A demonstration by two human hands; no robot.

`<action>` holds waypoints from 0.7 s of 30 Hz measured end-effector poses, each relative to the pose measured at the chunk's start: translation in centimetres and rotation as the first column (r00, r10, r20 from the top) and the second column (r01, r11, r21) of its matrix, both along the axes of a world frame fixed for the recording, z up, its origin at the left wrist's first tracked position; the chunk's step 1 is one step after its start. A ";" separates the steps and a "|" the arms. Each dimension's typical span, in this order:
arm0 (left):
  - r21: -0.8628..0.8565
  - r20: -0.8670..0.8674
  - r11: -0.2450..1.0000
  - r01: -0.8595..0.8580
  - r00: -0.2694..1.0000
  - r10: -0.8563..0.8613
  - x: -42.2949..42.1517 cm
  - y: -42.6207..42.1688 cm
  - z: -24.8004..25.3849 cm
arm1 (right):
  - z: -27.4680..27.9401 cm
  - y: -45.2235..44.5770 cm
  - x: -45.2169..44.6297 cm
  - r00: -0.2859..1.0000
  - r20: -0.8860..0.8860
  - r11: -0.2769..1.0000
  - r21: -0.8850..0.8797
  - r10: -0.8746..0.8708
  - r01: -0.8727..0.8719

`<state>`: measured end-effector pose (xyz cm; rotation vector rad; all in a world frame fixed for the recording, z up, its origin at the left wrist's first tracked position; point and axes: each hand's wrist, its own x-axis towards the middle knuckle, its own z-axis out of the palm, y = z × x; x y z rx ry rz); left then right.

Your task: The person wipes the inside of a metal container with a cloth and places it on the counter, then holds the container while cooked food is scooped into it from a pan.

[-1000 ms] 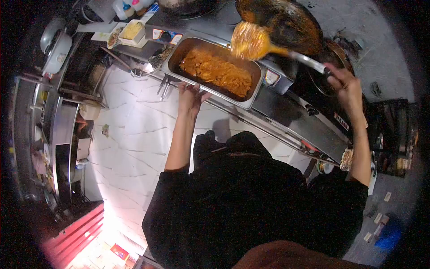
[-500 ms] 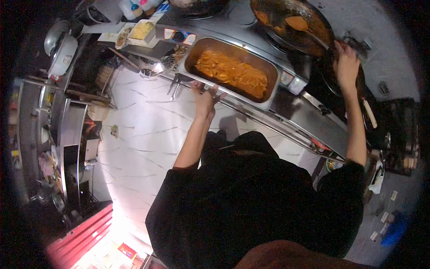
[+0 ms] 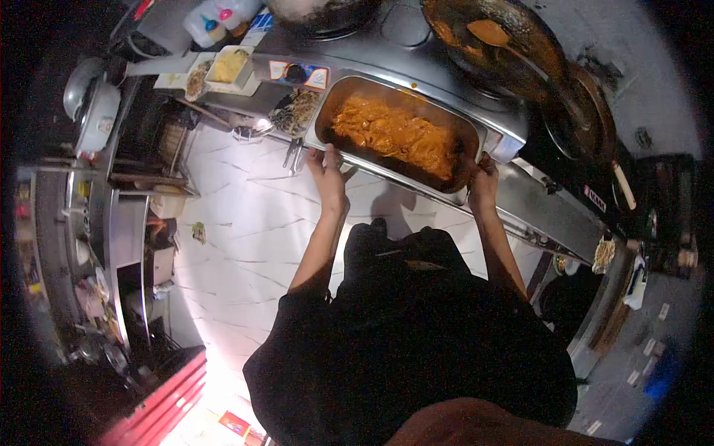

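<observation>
A deep steel food pan (image 3: 370, 89) filled with a thick orange curry-like food (image 3: 394, 132) sits at the counter's front edge, its near side jutting toward me. My left hand (image 3: 326, 175) grips the pan's near left corner, fingers on the rim. At the opposite end, my right hand (image 3: 483, 184) closes on the right rim, some fingers hidden by the pan wall. Beyond the pan on the right is a large wok (image 3: 547, 44) smeared with orange sauce. In it rests a ladle (image 3: 489, 33) with sauce in its bowl, touched by neither hand.
Left of the pan, chopped dark food (image 3: 296, 111) lies on the counter near a white container of yellow food (image 3: 229, 67). Tongs (image 3: 292, 156) hang at the counter edge. Another pan (image 3: 327, 15) stands on the stove. Behind me is marble-patterned floor (image 3: 238, 215).
My right hand has left the ladle handle at the wok and come down to the pan's right end. My left hand has shifted toward the pan's left corner.
</observation>
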<state>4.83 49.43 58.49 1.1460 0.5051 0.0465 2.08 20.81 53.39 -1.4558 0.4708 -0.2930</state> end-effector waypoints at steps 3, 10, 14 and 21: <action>0.005 0.103 0.988 -0.153 0.983 0.152 1.3 2.3 -2.4 | 2.1 0.9 -1.1 0.990 0.081 0.992 0.054 -0.118 0.114; 0.848 0.309 -0.426 -0.317 0.947 -0.089 12.0 7.4 -8.2 | 2.4 -4.3 -5.4 0.972 0.014 0.942 -0.247 -0.233 0.229; 0.914 0.057 -0.377 -0.148 0.969 -0.242 14.5 7.8 -9.9 | 4.3 -5.0 -6.0 0.966 -0.074 0.958 -0.165 -0.249 0.234; 0.835 0.417 0.511 -0.202 0.839 -0.351 11.3 0.8 0.2 | 0.2 -8.7 -7.2 0.973 -0.037 0.959 -0.183 -0.227 0.217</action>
